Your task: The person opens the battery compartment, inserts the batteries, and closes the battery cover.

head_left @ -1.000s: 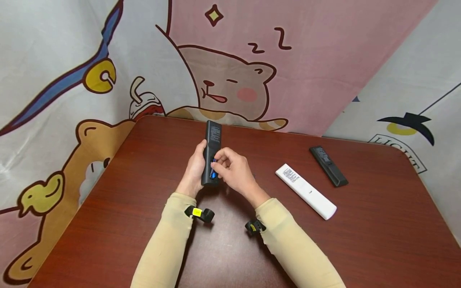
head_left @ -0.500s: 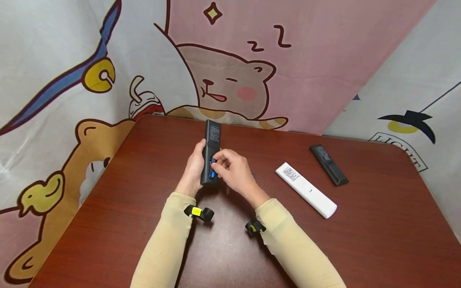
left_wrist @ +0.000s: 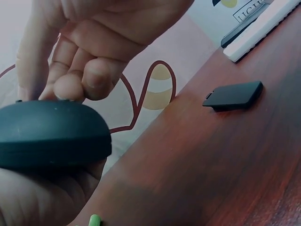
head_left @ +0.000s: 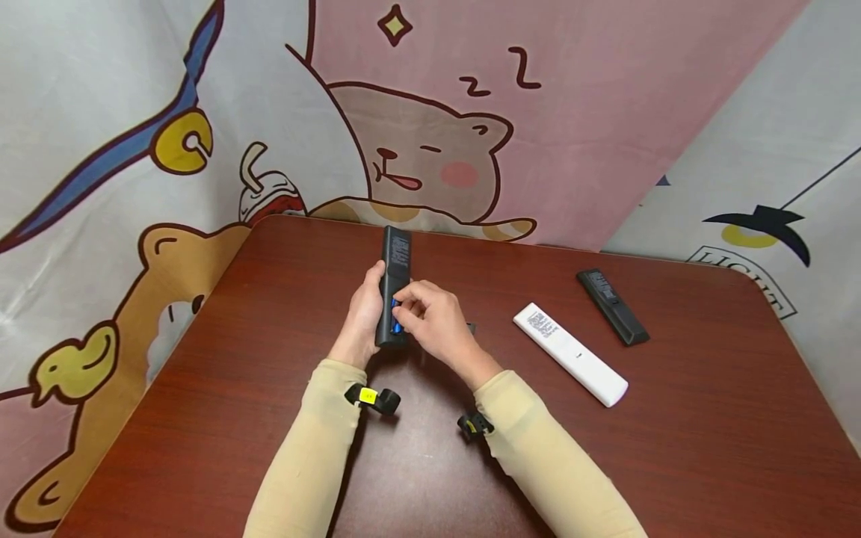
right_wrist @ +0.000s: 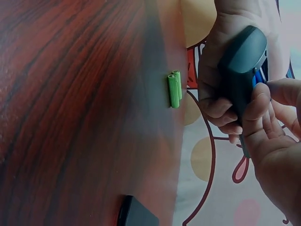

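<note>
My left hand (head_left: pixel 362 317) grips a black remote control (head_left: pixel 397 250), its back facing up and its far end pointing toward the wall. Blue batteries (head_left: pixel 396 324) show in the open compartment at the near end of the remote. Over that compartment, my right hand (head_left: pixel 439 317) pinches at a blue battery (right_wrist: pixel 258 78) with thumb and index finger; the other fingers are curled in. Those fingers hide part of the compartment. In the left wrist view, the rounded end of the remote (left_wrist: pixel 51 134) lies in the left palm, with the right fingertips at its top.
A black battery cover (left_wrist: pixel 235 95) lies on the table, mostly behind the right hand in the head view. Two green batteries (right_wrist: pixel 174 90) lie side by side. To the right are a white remote (head_left: pixel 572 355) and another black remote (head_left: pixel 612 306). A printed curtain (head_left: pixel 565 149) backs the table.
The right fingertips have shifted slightly left over the compartment, covering more of the blue batteries than half a second ago. The left hand holds the remote almost still.
</note>
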A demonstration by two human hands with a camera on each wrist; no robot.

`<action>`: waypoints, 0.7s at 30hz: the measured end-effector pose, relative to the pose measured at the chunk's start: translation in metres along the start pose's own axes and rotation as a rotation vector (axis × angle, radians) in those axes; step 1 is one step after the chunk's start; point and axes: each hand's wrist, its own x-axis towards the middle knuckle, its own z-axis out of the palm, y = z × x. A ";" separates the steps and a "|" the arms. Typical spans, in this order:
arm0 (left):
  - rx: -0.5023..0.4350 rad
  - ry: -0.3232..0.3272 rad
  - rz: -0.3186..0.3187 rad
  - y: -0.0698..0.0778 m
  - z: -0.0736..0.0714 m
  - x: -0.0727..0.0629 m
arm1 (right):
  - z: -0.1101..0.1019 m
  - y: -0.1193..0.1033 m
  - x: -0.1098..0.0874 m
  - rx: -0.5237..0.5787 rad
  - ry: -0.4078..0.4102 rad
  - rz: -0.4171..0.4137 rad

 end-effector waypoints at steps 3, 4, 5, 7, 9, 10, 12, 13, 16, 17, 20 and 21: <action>0.009 0.014 0.004 0.000 0.002 0.000 | 0.000 -0.001 -0.001 -0.008 0.004 -0.005; 0.011 0.022 0.005 0.001 0.002 0.000 | 0.000 -0.002 -0.001 -0.014 0.009 -0.007; 0.013 0.028 0.007 0.001 0.003 0.000 | 0.000 -0.002 -0.001 -0.019 0.017 -0.010; 0.015 0.038 0.010 0.002 0.004 0.000 | 0.001 -0.003 -0.001 -0.029 0.037 -0.015; 0.013 0.048 0.010 0.002 0.004 0.000 | 0.002 -0.003 -0.002 -0.038 0.061 -0.018; 0.012 0.051 0.008 0.003 0.005 0.000 | 0.003 -0.003 -0.002 -0.042 0.073 -0.019; 0.005 0.046 0.004 0.003 0.005 0.000 | 0.004 -0.003 -0.003 -0.047 0.098 -0.021; 0.001 0.041 0.001 0.003 0.005 0.000 | 0.005 -0.003 -0.004 -0.051 0.109 -0.023; -0.018 0.033 0.012 0.005 0.006 0.000 | 0.007 -0.003 -0.005 -0.066 0.133 -0.042; -0.024 0.032 0.018 0.005 0.006 0.000 | 0.008 -0.002 -0.005 -0.068 0.138 -0.049; -0.024 0.032 0.040 0.007 0.006 0.000 | 0.008 -0.003 -0.006 -0.068 0.156 -0.066; -0.020 0.032 0.046 0.008 0.006 -0.001 | 0.008 -0.003 -0.007 -0.063 0.161 -0.069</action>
